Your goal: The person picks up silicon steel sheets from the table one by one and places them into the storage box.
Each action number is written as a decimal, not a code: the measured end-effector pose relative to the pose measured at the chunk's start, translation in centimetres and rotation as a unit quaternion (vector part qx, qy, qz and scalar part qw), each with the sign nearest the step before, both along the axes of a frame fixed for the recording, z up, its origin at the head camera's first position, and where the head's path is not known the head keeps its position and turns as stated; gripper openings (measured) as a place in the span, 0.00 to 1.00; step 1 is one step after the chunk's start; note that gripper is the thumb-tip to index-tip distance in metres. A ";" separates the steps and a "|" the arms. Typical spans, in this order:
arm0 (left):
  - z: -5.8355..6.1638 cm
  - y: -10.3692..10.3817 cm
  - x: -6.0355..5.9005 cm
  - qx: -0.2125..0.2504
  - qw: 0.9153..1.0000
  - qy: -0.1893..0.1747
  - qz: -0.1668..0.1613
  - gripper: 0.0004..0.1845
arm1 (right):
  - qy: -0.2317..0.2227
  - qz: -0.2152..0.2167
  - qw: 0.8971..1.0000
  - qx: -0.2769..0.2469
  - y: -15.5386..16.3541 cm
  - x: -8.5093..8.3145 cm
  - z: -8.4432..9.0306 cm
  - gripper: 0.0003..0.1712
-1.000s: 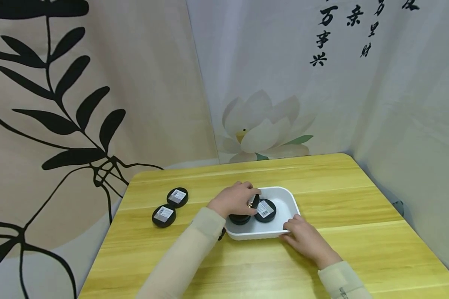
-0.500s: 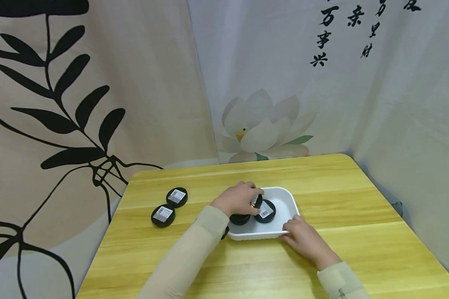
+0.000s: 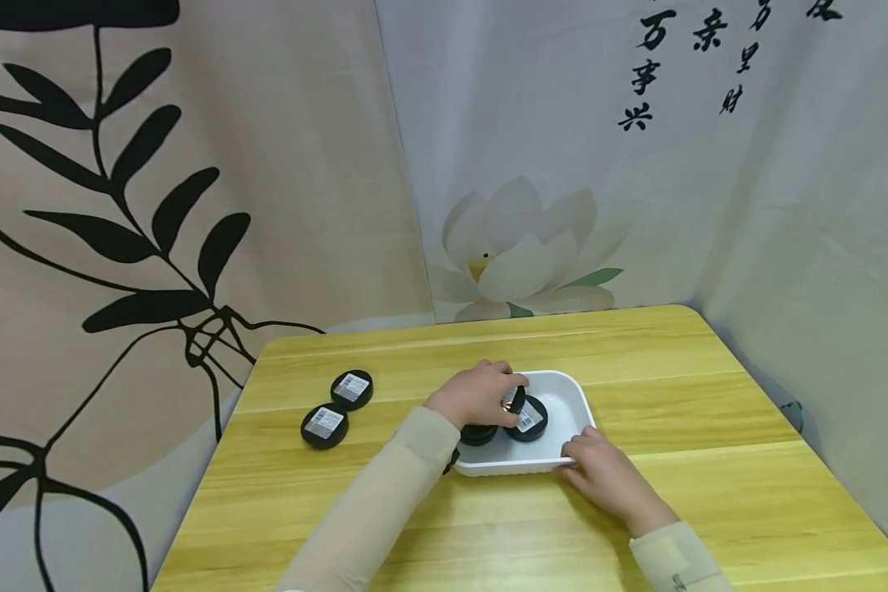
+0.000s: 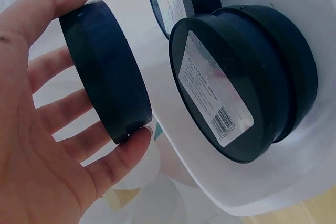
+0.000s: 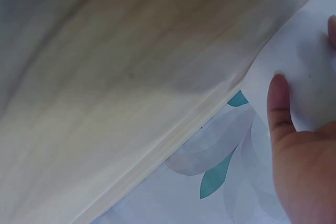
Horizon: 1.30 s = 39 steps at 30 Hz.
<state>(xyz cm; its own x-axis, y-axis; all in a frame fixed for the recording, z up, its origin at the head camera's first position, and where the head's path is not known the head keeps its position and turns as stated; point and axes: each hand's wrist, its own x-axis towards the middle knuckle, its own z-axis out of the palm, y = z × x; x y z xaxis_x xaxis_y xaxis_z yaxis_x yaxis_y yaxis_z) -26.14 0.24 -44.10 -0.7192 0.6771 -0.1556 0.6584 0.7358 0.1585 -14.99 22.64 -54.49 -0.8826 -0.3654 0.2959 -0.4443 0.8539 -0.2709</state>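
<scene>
Black jars, white tray

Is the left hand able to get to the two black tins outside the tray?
Probably yes. The two black tins lie uncovered on the table, nothing between. But the left hand already holds a tin.

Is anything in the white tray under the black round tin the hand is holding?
Yes. The left hand holds a black tin over the white tray, where two more tins already lie beneath and beside it; the far end looks bare.
</scene>
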 end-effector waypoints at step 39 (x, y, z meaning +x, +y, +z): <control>-1.4 2.1 -1.0 -0.001 0.998 -0.013 -0.056 0.33 | 0.034 0.017 0.999 -0.017 0.2 0.0 -0.1 0.12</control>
<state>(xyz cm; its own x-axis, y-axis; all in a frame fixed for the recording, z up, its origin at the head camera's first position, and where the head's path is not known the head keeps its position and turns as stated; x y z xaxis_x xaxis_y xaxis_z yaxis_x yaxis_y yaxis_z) -27.09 2.36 -45.49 -0.6350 0.7527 -0.1737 0.7323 0.6581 0.1750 -15.04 22.82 -54.56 -0.8473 -0.3835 0.3674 -0.4911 0.8290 -0.2674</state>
